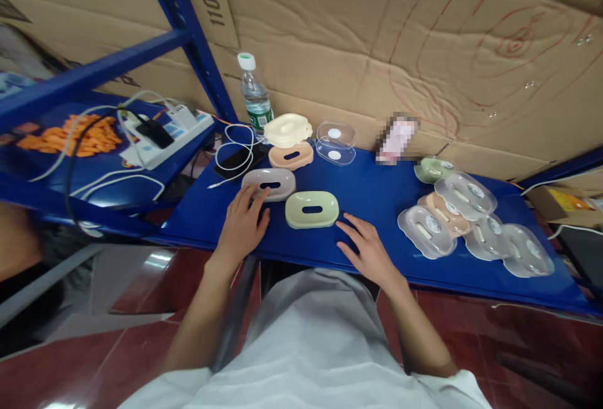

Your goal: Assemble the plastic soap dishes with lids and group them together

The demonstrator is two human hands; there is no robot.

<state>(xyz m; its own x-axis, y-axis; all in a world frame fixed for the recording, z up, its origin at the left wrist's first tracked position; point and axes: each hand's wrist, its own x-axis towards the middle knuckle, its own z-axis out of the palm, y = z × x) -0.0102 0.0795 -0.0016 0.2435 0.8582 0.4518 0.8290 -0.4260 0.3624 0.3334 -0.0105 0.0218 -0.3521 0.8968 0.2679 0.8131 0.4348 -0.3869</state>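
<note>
A: In the head view, where is the left hand [242, 223]?
B: Its fingertips rest on the near left part of the grey dish [283, 180]; the grip is loosely spread.
A: And the right hand [370, 249]?
B: Spread too, fingertips at the right edge of the green dish [326, 209]. I can't tell whether they touch it.
A: Where do those 2 dishes sit?
B: On the blue counter [362, 186], side by side near its front edge, the green to the right and slightly nearer the person.
A: What's behind them?
B: A peach dish [305, 154] behind the grey, then a cream dish [287, 129] near the water bottle [257, 100]. To their right lie 2 clear oval pieces [335, 143] with round white labels.
</note>
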